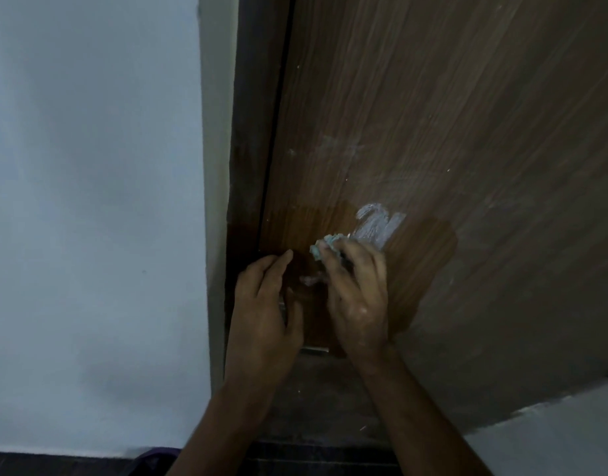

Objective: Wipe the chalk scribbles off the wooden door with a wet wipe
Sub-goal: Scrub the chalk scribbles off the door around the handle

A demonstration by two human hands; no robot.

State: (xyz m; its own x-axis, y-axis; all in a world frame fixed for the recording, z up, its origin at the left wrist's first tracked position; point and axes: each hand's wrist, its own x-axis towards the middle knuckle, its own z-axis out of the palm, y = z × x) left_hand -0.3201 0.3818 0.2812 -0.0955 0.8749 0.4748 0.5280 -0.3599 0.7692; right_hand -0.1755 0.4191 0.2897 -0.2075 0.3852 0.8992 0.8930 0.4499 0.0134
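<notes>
I can read no words or numbers; the chalk smear (378,228) on the door (433,115) spells nothing legible.

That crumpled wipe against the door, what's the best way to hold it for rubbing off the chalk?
Probably as the right hand does: pinch the bunched back of the wet wipe with the fingertips, coming from below, so its crumpled face presses flat on the wooden door just under the chalk scribble.
</notes>
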